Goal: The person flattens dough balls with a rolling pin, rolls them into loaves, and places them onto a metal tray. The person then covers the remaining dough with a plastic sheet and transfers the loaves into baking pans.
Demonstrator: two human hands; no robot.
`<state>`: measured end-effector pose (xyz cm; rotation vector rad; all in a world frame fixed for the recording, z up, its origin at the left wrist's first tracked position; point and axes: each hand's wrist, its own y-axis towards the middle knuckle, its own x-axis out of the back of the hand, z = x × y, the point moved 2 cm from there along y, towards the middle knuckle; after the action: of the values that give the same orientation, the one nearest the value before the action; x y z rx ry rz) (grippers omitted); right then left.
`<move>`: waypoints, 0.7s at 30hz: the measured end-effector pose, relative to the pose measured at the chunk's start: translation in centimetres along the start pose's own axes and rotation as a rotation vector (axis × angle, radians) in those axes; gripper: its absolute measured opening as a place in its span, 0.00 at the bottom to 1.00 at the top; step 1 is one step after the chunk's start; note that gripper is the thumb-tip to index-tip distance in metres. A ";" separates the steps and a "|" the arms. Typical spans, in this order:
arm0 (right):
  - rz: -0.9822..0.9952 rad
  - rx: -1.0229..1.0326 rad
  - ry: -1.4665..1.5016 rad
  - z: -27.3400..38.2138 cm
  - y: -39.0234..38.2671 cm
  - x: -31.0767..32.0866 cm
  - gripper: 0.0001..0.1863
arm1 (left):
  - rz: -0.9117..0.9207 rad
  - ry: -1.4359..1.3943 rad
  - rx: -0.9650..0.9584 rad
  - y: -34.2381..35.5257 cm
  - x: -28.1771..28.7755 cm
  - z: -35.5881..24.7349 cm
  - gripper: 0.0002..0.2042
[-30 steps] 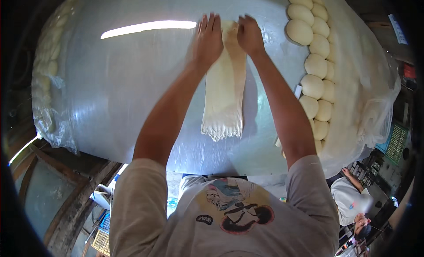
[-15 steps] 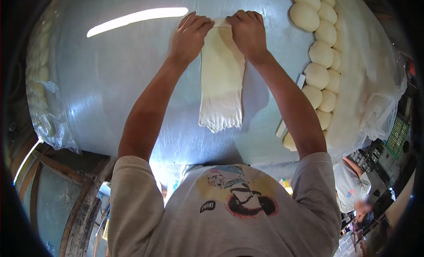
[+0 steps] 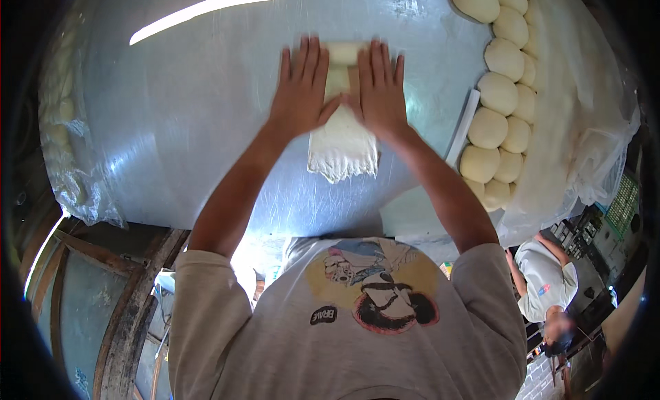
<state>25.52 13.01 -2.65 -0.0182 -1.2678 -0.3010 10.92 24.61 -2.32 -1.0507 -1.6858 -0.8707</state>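
Observation:
A pale strip of dough (image 3: 342,152) lies lengthwise on the metal work table (image 3: 179,104), its near end ragged. Its far end is turned over into a short roll (image 3: 344,53). My left hand (image 3: 300,92) lies over the left side of the strip and roll, fingers stretched forward and apart. My right hand (image 3: 383,92) mirrors it on the right side, also open with fingers extended, slightly blurred. Both palms hide parts of the strip's edges, and the roll shows between my fingertips.
Rows of round dough balls (image 3: 498,94), partly under clear plastic (image 3: 577,125), line the table's right side, beside a white bar (image 3: 462,130). More plastic-covered dough (image 3: 69,132) sits along the left edge. A co-worker (image 3: 546,276) is at lower right, beyond the table.
My fingers were curled at the strip's far end half a second ago; now they are stretched flat. That end has become a roll moved slightly nearer me, and the strip looks shorter.

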 end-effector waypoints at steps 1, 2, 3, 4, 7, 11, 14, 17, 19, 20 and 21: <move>0.139 0.005 0.025 1.1 -3.4 0.6 0.41 | 0.105 -0.003 -0.004 -3.2 0.1 -1.1 0.42; 0.136 -0.004 0.018 1.7 -5.7 1.8 0.41 | 0.189 0.010 0.003 -5.4 0.3 -2.2 0.39; 0.210 0.032 0.004 2.0 -7.3 2.5 0.38 | 0.182 0.013 -0.008 -6.8 0.6 -2.8 0.39; 0.283 0.064 -0.016 1.5 -8.1 3.0 0.35 | 0.201 0.072 -0.056 -7.5 0.6 -3.3 0.36; 0.726 -0.232 0.325 -0.5 -2.6 6.6 0.28 | 0.232 0.085 -0.077 -6.1 1.3 -1.7 0.36; -0.277 -0.129 0.280 -0.9 2.4 5.4 0.28 | -0.076 -0.235 0.179 0.0 1.6 -2.2 0.47; -0.011 -0.016 -0.008 2.2 -5.6 1.9 0.40 | -0.144 -0.161 0.042 -6.0 -0.2 -3.9 0.50; 0.240 0.095 -0.040 4.1 -16.3 3.9 0.39 | 0.199 -0.035 -0.017 -15.4 -0.4 -8.1 0.47; 0.290 0.112 -0.025 3.5 -18.6 5.0 0.38 | 0.225 0.016 -0.118 -17.5 0.1 -9.1 0.42; 0.372 0.136 0.008 3.0 -19.1 5.3 0.36 | 0.245 -0.014 -0.099 -17.2 0.2 -8.9 0.39; 0.358 0.136 0.003 2.8 -16.7 7.6 0.36 | 0.238 -0.004 -0.105 -16.6 0.3 -9.0 0.39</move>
<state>21.03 -4.18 2.82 -0.1268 -1.2533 0.0944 -1.34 10.41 -0.69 -1.2949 -1.4943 -0.8086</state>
